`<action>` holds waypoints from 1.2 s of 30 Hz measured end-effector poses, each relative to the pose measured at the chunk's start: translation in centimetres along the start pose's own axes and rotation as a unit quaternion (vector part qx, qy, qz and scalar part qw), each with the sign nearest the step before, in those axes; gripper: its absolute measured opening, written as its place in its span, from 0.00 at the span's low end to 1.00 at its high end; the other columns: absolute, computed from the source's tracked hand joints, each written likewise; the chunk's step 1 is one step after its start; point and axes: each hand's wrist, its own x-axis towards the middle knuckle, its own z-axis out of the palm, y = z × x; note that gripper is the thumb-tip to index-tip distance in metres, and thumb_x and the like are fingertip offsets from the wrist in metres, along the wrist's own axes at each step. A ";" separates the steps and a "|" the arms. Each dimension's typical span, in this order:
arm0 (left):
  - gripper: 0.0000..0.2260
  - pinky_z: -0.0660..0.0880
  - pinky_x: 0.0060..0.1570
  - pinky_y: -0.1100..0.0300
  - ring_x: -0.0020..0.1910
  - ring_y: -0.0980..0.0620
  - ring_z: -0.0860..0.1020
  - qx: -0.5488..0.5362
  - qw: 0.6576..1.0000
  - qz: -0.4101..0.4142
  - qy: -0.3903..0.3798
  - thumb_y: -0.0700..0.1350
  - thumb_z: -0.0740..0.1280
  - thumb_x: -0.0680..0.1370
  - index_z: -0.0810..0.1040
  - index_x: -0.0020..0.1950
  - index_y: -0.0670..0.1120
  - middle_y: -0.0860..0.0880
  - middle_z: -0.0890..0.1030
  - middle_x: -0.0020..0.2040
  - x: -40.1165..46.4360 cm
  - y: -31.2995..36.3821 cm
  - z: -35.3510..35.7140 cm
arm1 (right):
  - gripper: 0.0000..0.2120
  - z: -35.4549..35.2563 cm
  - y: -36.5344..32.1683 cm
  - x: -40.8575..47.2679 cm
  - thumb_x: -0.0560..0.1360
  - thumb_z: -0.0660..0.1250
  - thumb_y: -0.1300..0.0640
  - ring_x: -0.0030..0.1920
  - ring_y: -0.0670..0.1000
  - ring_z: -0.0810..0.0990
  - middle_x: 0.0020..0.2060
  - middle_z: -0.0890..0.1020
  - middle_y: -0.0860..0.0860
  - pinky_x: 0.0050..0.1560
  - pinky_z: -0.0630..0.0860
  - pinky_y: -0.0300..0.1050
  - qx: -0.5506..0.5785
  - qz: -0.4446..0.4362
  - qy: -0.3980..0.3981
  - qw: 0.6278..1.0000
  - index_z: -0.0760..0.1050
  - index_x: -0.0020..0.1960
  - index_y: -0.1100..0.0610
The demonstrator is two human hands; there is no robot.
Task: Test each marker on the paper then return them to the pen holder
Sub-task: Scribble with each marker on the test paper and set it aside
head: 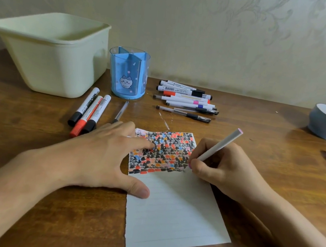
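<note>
White marker (218, 145) sat pinched in the right hand (220, 167), fingers curled round its lower barrel, tip down at the right edge of the lined paper (174, 207), beside the dense patch of coloured test marks. Left hand (102, 155) lay flat on the paper's left edge, fingers spread and straight. Blue pen holder (128, 74) stood behind, no markers visible in its compartments. Three capped markers (88, 112) lay left of it; a pile of pens and markers (185, 100) lay right. Cream bin (49, 54) stood far left on the wooden table (29, 168).
</note>
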 end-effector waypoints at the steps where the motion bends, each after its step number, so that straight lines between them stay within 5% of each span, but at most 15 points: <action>1: 0.49 0.70 0.58 0.58 0.56 0.62 0.64 0.000 1.000 0.001 0.000 0.84 0.60 0.57 0.51 0.75 0.70 0.67 0.59 0.51 0.0 0.0 0.0 | 0.07 0.0 0.0 0.1 0.74 0.72 0.62 0.36 0.42 0.81 0.33 0.83 0.42 0.35 0.75 0.33 0.003 0.003 0.012 1.000 0.80 0.40 0.51; 26: 0.48 0.67 0.53 0.62 0.55 0.64 0.62 0.004 1.000 0.008 0.021 0.81 0.62 0.60 0.53 0.76 0.69 0.67 0.59 0.51 -0.1 0.3 0.1 | 0.07 -0.1 -0.1 0.1 0.75 0.70 0.62 0.34 0.42 0.79 0.33 0.81 0.44 0.34 0.73 0.33 0.033 0.010 0.023 0.999 0.78 0.41 0.53; 36: 0.45 0.69 0.63 0.57 0.62 0.62 0.64 -0.039 0.999 0.012 0.014 0.77 0.67 0.63 0.56 0.76 0.65 0.65 0.62 0.54 -0.6 1.2 -0.5 | 0.08 -0.5 -2.6 0.4 0.72 0.74 0.54 0.34 0.52 0.83 0.37 0.84 0.53 0.34 0.79 0.41 0.134 0.029 0.075 0.988 0.79 0.47 0.57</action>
